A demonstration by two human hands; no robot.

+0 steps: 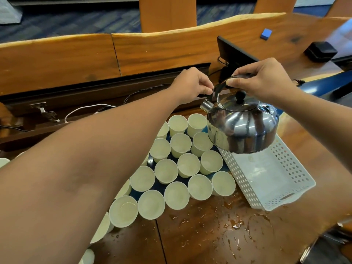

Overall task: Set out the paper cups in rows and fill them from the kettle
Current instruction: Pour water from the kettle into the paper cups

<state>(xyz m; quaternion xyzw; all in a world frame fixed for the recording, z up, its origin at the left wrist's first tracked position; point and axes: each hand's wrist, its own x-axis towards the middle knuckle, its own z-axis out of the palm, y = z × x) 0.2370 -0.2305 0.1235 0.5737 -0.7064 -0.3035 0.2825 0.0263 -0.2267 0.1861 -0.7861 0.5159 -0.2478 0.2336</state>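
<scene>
The kettle (242, 124) is a polished steel dome with a black knob on its lid and a black handle arching over the top. It hangs in the air, tilted, its short spout toward the left hand (190, 85), which pinches the spout's lever, while the right hand (261, 79) grips the handle from above. Below and nearer than both hands, the paper cups (165, 170) stand upright and open-mouthed on the tabletop (209, 235), pale and plain, packed rim to rim in slanting rows. Several hold clear water; the farthest ones sit just under the spout.
</scene>
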